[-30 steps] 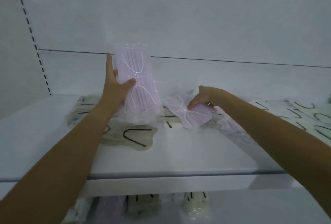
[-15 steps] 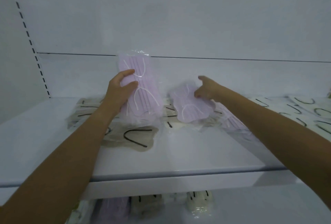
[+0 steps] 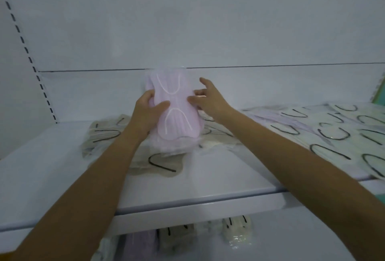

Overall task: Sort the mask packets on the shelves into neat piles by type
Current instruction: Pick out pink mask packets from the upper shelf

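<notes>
Pink mask packets [image 3: 175, 112] in clear wrap, with white ear loops, stand upright over the middle of the white shelf [image 3: 198, 189]. My left hand [image 3: 145, 112] grips them from the left, its thumb across the front. My right hand [image 3: 210, 100] pinches their right edge between thumb and fingers, with the index finger raised. Beige packets with black loops [image 3: 104, 135] lie flat behind and left of my left arm, and one more beige packet [image 3: 160, 164] lies in front. Pale packets with black loops [image 3: 333, 135] are spread over the shelf's right side.
A lilac packet [image 3: 268, 117] lies flat under my right forearm's far side. On the lower shelf sit cream packets [image 3: 235, 231] and a purple packet [image 3: 139, 244]. The shelf's back panel and a slotted upright [image 3: 31, 60] close the rear and left.
My right hand lifted a pink packet off the shelf and brought it left against the pink packet in my left hand. The two now sit together between both hands.
</notes>
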`<move>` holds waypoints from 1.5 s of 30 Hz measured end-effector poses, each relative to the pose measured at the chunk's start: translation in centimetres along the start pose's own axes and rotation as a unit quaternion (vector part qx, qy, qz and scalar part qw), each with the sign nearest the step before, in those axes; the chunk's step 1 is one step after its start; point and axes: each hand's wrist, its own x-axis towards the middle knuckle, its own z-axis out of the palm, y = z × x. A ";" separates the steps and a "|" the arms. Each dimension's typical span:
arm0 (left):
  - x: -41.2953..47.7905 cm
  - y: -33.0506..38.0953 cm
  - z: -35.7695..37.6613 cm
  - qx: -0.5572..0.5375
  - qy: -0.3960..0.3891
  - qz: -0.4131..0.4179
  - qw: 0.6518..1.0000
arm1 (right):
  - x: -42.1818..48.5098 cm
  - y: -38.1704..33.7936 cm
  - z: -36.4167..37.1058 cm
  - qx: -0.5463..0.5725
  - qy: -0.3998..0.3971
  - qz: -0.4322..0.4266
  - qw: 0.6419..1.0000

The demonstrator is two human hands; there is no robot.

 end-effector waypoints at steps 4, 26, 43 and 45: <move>-0.3 0.0 -0.6 0.000 0.027 0.003 1.000 | -1.2 0.2 -8.2 -0.234 -0.004 0.025 0.972; 1.1 5.1 11.7 -0.036 0.029 0.037 0.998 | 1.8 7.9 -21.1 -0.488 -0.171 0.127 0.846; 1.6 1.9 12.3 -0.011 0.054 0.027 0.998 | 3.3 10.8 -30.9 -0.497 -0.225 0.173 0.820; 1.8 1.8 12.4 -0.012 0.053 0.024 0.998 | 3.3 11.2 -32.1 -0.504 -0.207 0.172 0.821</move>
